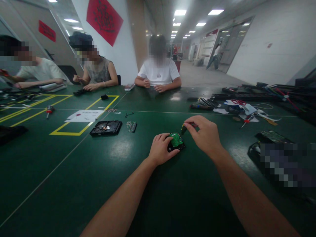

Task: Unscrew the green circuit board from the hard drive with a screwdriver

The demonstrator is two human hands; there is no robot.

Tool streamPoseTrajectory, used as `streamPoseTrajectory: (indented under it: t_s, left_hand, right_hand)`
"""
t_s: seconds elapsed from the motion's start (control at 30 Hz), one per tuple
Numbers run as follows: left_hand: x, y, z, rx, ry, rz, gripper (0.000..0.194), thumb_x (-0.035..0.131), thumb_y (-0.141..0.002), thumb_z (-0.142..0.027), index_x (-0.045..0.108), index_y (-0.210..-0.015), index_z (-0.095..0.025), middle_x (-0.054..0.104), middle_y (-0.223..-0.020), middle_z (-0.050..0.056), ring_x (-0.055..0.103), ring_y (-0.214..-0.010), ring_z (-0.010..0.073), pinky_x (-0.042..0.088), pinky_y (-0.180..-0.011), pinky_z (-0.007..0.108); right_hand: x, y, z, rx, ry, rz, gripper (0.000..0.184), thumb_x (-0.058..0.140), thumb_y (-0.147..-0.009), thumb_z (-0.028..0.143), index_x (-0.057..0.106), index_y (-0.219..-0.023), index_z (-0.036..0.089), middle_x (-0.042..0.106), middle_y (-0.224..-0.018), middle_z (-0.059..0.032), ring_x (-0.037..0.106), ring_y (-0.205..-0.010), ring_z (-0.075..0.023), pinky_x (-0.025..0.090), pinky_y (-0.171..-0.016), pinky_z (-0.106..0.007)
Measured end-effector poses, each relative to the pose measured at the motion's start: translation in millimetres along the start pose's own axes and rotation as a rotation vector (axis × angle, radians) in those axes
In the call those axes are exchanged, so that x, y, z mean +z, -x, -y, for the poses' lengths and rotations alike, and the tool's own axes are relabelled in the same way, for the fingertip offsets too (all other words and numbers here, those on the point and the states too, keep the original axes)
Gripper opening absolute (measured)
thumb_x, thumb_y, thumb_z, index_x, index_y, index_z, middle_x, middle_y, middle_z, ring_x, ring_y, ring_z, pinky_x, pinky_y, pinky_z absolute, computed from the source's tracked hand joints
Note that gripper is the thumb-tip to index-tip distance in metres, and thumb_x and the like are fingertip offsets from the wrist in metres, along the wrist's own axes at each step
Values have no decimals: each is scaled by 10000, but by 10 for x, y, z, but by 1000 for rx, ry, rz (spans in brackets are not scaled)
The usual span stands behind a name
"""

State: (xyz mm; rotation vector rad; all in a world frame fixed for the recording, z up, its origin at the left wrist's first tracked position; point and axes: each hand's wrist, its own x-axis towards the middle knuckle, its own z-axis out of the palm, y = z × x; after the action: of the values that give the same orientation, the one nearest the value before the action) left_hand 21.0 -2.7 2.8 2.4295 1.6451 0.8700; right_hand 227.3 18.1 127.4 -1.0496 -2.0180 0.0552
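A small black hard drive with a green circuit board (176,141) lies on the green table (103,184) in front of me. My left hand (161,148) is closed over its left side and holds it down. My right hand (205,134) pinches a screwdriver with a yellow and black handle (184,129), tip pointing down onto the board's right edge. A second black drive (106,128) lies open to the left, with a loose small circuit board (131,126) beside it.
Three people sit at the far side of the table, hands on their own parts. Yellow tape boxes and a white sheet (84,115) mark the left. Tools, cables and a red screwdriver (247,120) clutter the right, with dark devices (273,136) nearer me.
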Motion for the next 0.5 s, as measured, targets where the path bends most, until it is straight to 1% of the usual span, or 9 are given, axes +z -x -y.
streamPoseTrajectory:
  t_s: [0.13, 0.23, 0.37, 0.5]
  left_hand:
    - [-7, 2, 2, -4, -2, 10, 649, 738, -844, -633, 641, -1359, -250, 589, -1454, 106, 505, -1358, 337, 376, -1170, 522]
    - [-16, 2, -4, -9, 2, 10, 647, 737, -844, -634, 642, -1357, -251, 582, -1465, 103, 502, -1362, 337, 375, -1173, 521]
    - [-22, 1, -14, -13, 11, 13, 641, 743, -840, -631, 645, -1354, -261, 588, -1462, 90, 499, -1365, 338, 375, -1174, 527]
    - [-34, -1, -19, -22, 19, 20, 633, 745, -841, -629, 646, -1352, -268, 598, -1453, 83, 497, -1364, 344, 376, -1169, 542]
  right_hand:
    - [11, 5, -26, 2, -62, 40, 192, 587, -975, 209, 743, -1078, 253, 785, -1126, -55, 736, -1023, -263, 563, -914, -431]
    - [5, 1, -19, -31, -71, 57, 195, 585, -977, 204, 743, -1078, 260, 783, -1134, -50, 730, -1057, -264, 553, -947, -438]
    - [8, -4, -25, -34, 20, 41, 99, 655, -959, 275, 729, -1016, 241, 759, -1024, -76, 713, -938, -267, 549, -847, -424]
    - [38, 0, -31, 28, 65, -19, 119, 688, -946, 356, 709, -949, 239, 729, -952, -75, 681, -823, -246, 525, -753, -393]
